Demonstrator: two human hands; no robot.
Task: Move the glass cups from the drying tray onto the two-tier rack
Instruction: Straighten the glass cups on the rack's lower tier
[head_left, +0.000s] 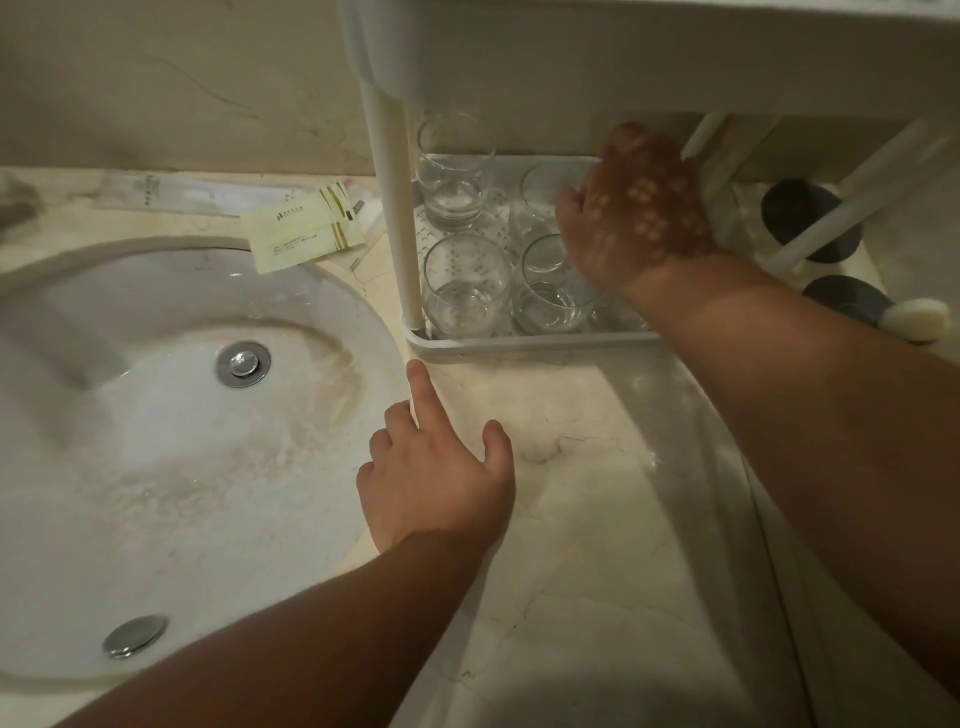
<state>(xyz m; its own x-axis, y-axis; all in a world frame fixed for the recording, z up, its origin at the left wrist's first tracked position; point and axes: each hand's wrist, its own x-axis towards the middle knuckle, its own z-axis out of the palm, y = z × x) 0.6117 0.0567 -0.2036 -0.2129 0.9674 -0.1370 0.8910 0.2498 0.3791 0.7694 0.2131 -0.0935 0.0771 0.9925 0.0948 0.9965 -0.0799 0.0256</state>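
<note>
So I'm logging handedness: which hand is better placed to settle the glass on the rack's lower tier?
Right hand: already inside the white rack among the clear glass cups; left hand rests outside.

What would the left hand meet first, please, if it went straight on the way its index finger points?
Probably the rack's front-left corner rim: the left hand points its index finger right at it, the tip just short of touching, though depth is unclear.

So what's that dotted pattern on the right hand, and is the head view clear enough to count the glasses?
Head view: the dots on the right hand are light coming through the perforated upper tier; dim overall, wide-angle bending at edges; four glass cups show, others may hide behind the hand.
</note>
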